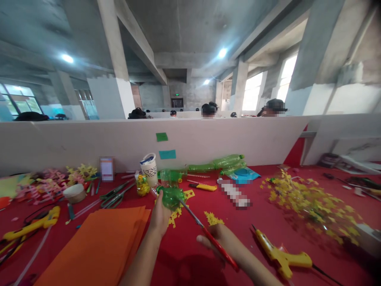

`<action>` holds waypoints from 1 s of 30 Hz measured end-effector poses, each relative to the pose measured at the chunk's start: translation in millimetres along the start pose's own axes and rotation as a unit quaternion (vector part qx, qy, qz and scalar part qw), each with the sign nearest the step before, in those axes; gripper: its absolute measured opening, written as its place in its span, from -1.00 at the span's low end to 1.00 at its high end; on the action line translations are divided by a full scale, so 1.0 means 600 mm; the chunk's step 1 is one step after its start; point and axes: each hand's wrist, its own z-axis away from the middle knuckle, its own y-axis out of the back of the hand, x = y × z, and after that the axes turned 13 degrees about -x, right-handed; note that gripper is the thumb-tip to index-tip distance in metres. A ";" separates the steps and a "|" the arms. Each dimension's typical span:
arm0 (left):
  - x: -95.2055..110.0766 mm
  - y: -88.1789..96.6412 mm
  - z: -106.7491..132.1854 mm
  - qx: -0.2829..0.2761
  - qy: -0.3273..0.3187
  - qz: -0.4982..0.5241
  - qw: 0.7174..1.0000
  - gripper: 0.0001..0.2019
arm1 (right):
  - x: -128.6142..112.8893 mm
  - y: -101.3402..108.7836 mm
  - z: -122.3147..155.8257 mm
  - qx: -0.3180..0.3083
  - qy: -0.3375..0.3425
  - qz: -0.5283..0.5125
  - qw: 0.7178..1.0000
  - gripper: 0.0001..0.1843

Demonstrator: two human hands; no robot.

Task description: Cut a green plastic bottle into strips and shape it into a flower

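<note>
At lower centre, the left hand (160, 218) clamps a green bottle piece (171, 197), apparently steadying it against the red-handled tool (208, 235) gripped in the right hand (222, 236).

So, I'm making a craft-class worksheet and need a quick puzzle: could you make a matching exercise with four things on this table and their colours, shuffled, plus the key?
Things:
1. The plastic piece in the left hand
2. The handle of the tool in the right hand
3. The stack of paper lying beside the left arm
4. The handle of the knife lying on the table

Colours:
A. Orange
B. Yellow
C. Green
D. Red

Right pairs: 1-C, 2-D, 3-A, 4-B.
</note>
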 end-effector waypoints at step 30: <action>-0.049 0.056 0.021 0.056 0.063 0.048 0.995 -0.85 | 0.040 -0.008 -0.009 -0.102 0.060 -0.018 0.993 -0.45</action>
